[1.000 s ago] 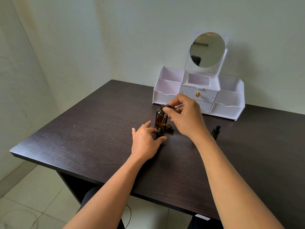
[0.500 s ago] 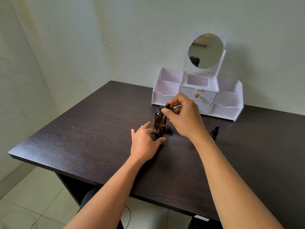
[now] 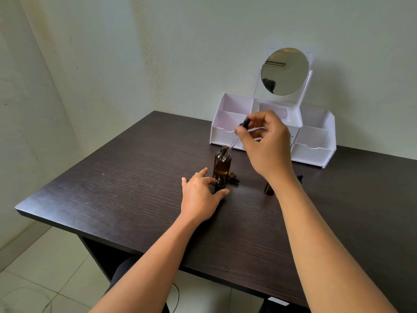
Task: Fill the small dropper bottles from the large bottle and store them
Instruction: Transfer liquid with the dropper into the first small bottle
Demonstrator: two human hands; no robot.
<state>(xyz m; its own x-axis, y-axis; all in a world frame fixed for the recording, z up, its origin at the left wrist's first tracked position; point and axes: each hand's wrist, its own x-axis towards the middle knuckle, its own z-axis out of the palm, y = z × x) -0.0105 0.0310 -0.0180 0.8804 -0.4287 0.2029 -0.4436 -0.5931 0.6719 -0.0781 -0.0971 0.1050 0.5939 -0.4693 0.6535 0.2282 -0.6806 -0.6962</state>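
The right hand (image 3: 266, 145) pinches the dropper (image 3: 232, 144) by its black top between thumb and forefinger. The glass tube slants down from those fingertips toward the open large bottle (image 3: 222, 164), its tip seemingly just outside the neck. Below, the left hand (image 3: 199, 195) grips the small bottle (image 3: 220, 185) between thumb and forefinger, upright on the table (image 3: 135, 177), just before the large bottle.

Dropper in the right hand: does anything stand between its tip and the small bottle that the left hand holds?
Nothing visible does. The dropper tip hangs at the neck of the large bottle, just behind the small bottle; the left hand grips only its sides.
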